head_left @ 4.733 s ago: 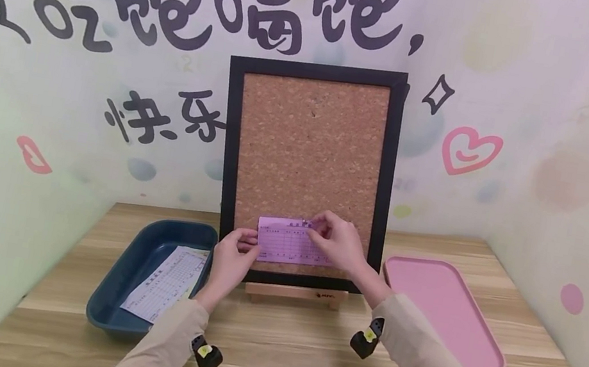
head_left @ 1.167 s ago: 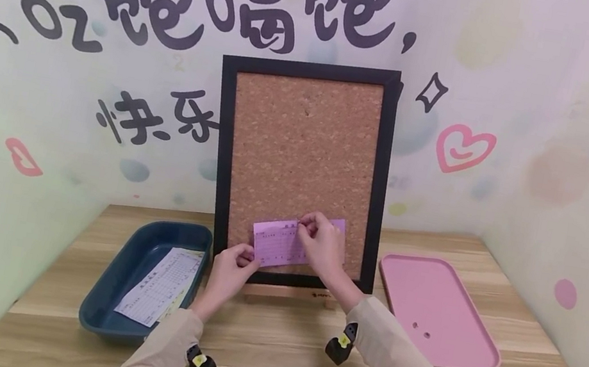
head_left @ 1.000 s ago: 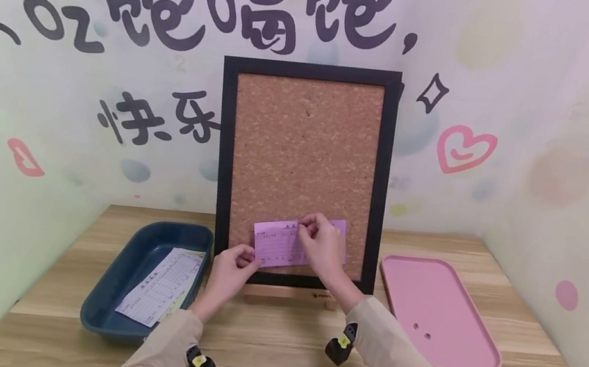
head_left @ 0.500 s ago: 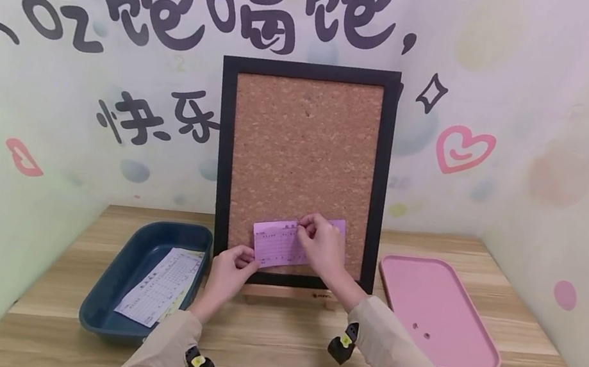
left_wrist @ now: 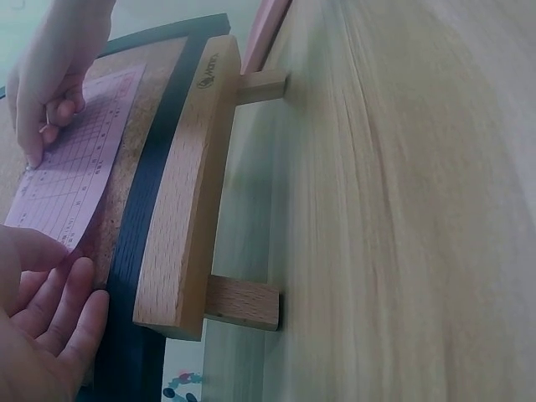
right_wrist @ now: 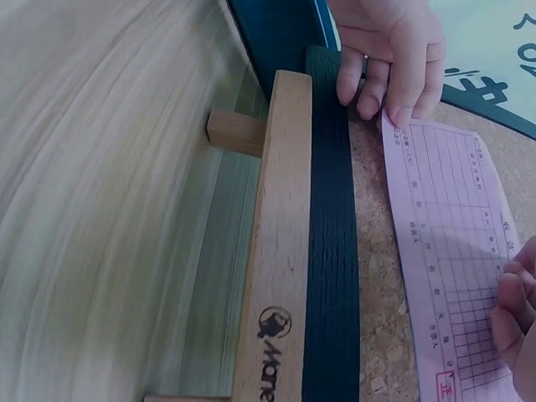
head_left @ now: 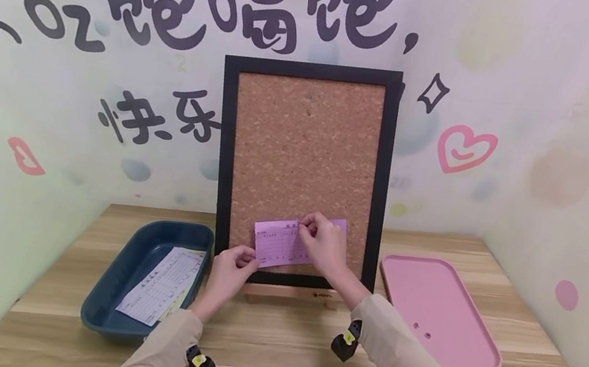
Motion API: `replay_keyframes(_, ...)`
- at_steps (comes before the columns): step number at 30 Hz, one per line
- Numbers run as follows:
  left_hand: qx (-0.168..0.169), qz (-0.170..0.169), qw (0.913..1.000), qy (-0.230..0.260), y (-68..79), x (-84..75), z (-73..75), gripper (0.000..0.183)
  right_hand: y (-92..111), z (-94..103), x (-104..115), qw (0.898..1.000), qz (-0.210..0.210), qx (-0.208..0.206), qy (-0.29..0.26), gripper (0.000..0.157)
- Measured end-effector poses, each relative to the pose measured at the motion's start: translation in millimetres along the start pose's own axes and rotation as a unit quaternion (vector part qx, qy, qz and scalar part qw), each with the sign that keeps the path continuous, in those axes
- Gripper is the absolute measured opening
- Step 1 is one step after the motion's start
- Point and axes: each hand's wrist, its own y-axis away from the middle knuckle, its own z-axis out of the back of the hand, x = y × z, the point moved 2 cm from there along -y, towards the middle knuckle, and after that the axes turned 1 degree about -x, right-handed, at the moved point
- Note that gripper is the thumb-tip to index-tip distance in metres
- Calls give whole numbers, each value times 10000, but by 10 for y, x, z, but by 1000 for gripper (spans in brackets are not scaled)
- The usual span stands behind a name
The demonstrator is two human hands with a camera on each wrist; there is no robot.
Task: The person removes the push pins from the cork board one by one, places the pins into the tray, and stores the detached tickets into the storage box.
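A purple printed receipt slip (head_left: 278, 246) lies against the lower part of the cork board (head_left: 306, 146), its right end tilted up. My left hand (head_left: 231, 267) pinches the slip's lower left corner between thumb and fingers; the left wrist view shows this left hand (left_wrist: 46, 322) close to the board's bottom edge. At the middle of the slip's top edge, my right hand (head_left: 324, 244) pinches what looks like a small push pin, mostly hidden by the fingertips. The right wrist view shows the slip (right_wrist: 448, 243) with its printed grid, the right hand (right_wrist: 519, 310) partly in frame.
The black-framed board leans on a small wooden easel (head_left: 276, 291). Left of it stands a dark blue bin (head_left: 105, 282) holding white and yellowish slips (head_left: 160, 288). A pink tray (head_left: 444, 299) on the right carries two small shiny bits (head_left: 422, 331). A wall rises behind.
Since the earliest frame the slip has gone from nearly level to tilted up at its right end. My right hand has shifted left along its top edge. Over the last second both hands stay put.
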Motion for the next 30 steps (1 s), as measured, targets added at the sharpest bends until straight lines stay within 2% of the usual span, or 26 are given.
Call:
replay_keyframes(6,24,-45,10000,23,-6,6,-2,5,-1,2,-23,9999,100,18,7,5)
replay_keyframes(19,29,99,9997,202,-9,-4,11,5,-12,24,-34,9997,99,236,-42,4)
replay_keyframes(30,74,158,9995,249,-4,-7,24,6,51,33,-19,9980,237,571,-139,5)
